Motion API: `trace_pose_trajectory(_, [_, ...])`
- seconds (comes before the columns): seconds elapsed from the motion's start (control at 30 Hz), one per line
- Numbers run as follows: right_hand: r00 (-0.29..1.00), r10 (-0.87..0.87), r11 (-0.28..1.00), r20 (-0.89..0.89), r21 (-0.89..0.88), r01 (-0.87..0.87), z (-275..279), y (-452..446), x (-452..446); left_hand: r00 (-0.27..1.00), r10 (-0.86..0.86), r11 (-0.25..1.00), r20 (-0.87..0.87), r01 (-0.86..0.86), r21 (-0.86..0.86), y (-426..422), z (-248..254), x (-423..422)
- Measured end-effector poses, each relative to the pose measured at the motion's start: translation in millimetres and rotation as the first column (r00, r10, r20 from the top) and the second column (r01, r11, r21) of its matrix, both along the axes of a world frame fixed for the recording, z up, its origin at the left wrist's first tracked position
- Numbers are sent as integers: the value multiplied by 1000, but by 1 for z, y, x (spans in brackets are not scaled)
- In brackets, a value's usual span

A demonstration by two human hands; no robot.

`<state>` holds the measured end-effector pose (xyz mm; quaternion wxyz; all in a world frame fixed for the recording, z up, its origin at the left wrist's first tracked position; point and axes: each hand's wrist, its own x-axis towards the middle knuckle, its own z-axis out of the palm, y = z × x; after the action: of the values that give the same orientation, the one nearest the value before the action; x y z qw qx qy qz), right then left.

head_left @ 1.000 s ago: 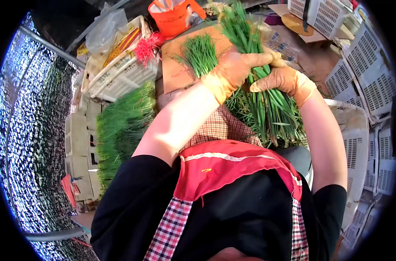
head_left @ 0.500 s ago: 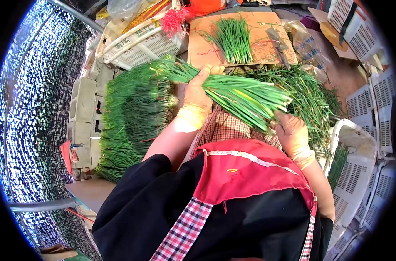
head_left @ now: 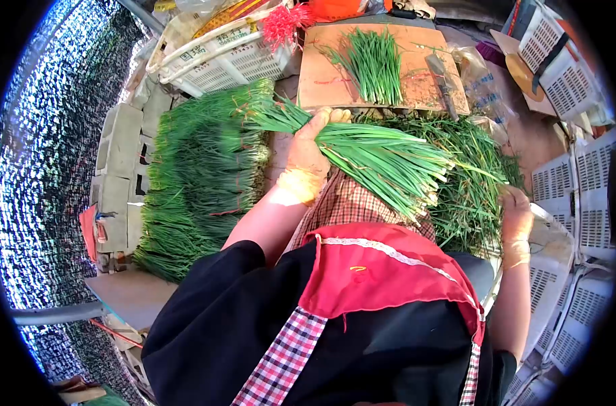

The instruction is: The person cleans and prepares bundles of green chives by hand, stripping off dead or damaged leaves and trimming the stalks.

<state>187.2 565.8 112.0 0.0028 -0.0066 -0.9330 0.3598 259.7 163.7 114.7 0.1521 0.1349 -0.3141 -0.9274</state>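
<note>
My left hand (head_left: 311, 152) is wrapped round a bunch of green chives (head_left: 379, 159), held over my lap with its pale cut ends fanned out to the right. From those ends a thin yellowish chive leaf (head_left: 480, 170) stretches out to my right hand (head_left: 516, 213), whose fingers are pinched at its far end. Below and behind that leaf lies a heap of loose chive trimmings (head_left: 467, 203). To the left, stacked chive bunches (head_left: 206, 169) stand in rows, some tied with red string.
At the back, a board (head_left: 416, 57) bears another chive bunch (head_left: 374, 68) and a long-bladed knife (head_left: 442, 84). A white crate (head_left: 233, 64) with red twine (head_left: 284, 26) stands back left. Concrete blocks (head_left: 115, 169) line the left; white crates (head_left: 592, 196) line the right.
My right hand has moved right, away from the cut ends, drawing a yellowish leaf out of the bunch. My left hand keeps its hold on the bunch.
</note>
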Motion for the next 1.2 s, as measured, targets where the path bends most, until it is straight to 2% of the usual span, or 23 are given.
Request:
trace_pose_trajectory(0.03, [998,-17,911,-52,410,37,13,-1,2,1000,12,1000,12,-12,16,-1,1,1])
trace_pose_trajectory(0.07, [993,-12,664,-117,742,95,26,-6,3,1000,14,1000,3,-14,18,-2,-1,-2])
trace_pose_trajectory(0.13, [865,321,873,-385,474,-113,43,-46,-2,998,-31,999,-45,33,39,-5,-8,-1])
trace_pose_trajectory(0.17, [809,440,895,-388,266,-359,63,-82,-1,992,-74,994,-102,82,70,-6,-11,-1])
trace_pose_trajectory(0.2, [728,543,835,-419,183,-519,71,-111,3,992,-73,994,-106,81,72,-7,-14,-4])
trace_pose_trajectory(0.23, [640,609,772,-468,162,-615,70,-134,2,969,-120,986,-214,142,89,-7,-17,-7])
trace_pose_trajectory(0.27, [624,650,727,-434,115,-677,64,-152,-2,934,-158,975,-319,199,99,-8,-20,-8])
trace_pose_trajectory(0.3, [590,691,687,-418,123,-716,58,-162,-5,946,-153,976,-286,191,109,-10,-22,-8])
trace_pose_trajectory(0.33, [613,728,647,-306,10,-763,46,-165,-10,948,-138,978,-285,176,112,-12,-24,-8])
trace_pose_trajectory(0.4, [759,637,732,-132,-204,-650,39,-173,-5,930,-148,978,-337,188,89,-14,-26,-8])
trace_pose_trajectory(0.53, [806,582,756,-110,-291,-586,31,-183,5,969,-60,989,-239,91,119,-10,-16,-2])
trace_pose_trajectory(0.6, [844,525,733,-104,-448,-512,28,-184,11,965,-82,984,-248,118,135,-15,-24,-6])
trace_pose_trajectory(0.63, [819,537,774,-201,-268,-573,32,-182,12,963,-72,983,-261,114,147,-14,-22,-6])
trace_pose_trajectory(0.67, [821,536,776,-196,-267,-571,37,-179,10,960,-64,981,-272,111,161,-14,-22,-7])
trace_pose_trajectory(0.73, [675,564,825,-476,308,-473,50,-169,5,962,-59,982,-266,105,160,-16,-26,-9])
trace_pose_trajectory(0.8, [634,616,786,-468,310,-535,64,-160,6,963,-64,982,-262,108,157,-18,-29,-9])
trace_pose_trajectory(0.87, [678,642,767,-359,310,-562,53,-147,7,960,-58,979,-274,108,173,-17,-31,-9])
trace_pose_trajectory(0.93, [727,628,778,-277,206,-593,44,-139,7,973,-47,986,-224,81,147,-16,-30,-10])
trace_pose_trajectory(0.97, [722,633,757,-279,26,-653,47,-136,8,974,-52,986,-221,85,142,-17,-31,-11])
trace_pose_trajectory(1.0, [893,450,736,-21,-557,-384,34,-128,4,974,-58,987,-217,89,133,-18,-32,-11])
trace_pose_trajectory(1.07, [886,409,837,-217,-297,-460,50,-103,-18,988,-39,987,-152,63,151,-16,-27,-8])
trace_pose_trajectory(1.13, [884,433,809,-175,-358,-467,42,-83,-27,987,4,981,-158,27,191,-18,-34,-9])
trace_pose_trajectory(1.2, [862,504,765,57,-494,-414,36,-83,-15,992,8,987,-126,13,162,-18,-33,-6])
